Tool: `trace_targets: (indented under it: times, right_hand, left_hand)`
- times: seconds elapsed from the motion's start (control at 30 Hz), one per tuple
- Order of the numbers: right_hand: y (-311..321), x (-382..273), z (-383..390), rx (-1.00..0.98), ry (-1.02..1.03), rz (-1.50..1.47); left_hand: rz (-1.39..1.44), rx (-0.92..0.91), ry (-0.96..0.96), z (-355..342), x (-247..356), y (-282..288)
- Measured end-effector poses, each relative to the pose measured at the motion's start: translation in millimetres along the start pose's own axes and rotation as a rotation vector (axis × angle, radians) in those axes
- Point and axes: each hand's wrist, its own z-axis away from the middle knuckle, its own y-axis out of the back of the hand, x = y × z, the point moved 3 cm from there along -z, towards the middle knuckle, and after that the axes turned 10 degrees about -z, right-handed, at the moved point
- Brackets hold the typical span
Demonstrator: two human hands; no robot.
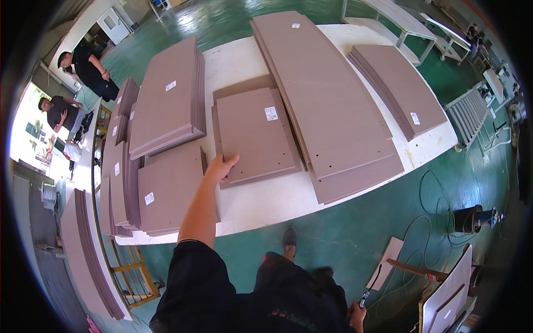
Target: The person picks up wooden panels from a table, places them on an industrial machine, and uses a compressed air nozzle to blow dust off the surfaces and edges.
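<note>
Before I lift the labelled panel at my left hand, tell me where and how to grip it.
Probably best to grip the panel by its two near corners, from your side: its near edge faces bare white tabletop, while the long panel stack crowds its right edge. Your left hand is at the near-left corner; your right hand holds a tool.

Glossy green floor (344,227): it spreads under and around the large white-topped table (266,202).
Bright tall opening (32,119): it stands at the far left, full of daylight (so strong that the outside is partly washed out).
White door-like panel (114,25): at the upper left.
Long white worktable with pale legs (397,16): at the upper right.
Grey metal roller conveyor (467,114): near the right edge.
</note>
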Motion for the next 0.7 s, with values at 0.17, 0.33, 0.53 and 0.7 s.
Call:
trace_targets:
  times: [0.17, 0.33, 0.53, 0.7]
  right_hand:
    - [-5.6, 29.4, 2.4, 0.041, 0.022, -0.106]
    - [-31.6, -7.4, 61.1, 0.108, -0.054, -0.155]
    - [-12.4, 37.1, 88.8, 0.157, -0.087, -0.326]
    - [26.5, 173.4, 125.3, 0.365, -0.214, -0.753]
  left_hand:
    - [-0.735, 0.346, -0.051, 11.3, 10.7, 1.0]
    - [-0.328, 0.203, -0.547, 67.0, -3.4, -108.3]
    - [-0.134, -0.657, -0.489, 210.5, -38.2, -292.4]
    - [-0.452, -1.143, -0.721, 344.7, 8.6, -424.5]
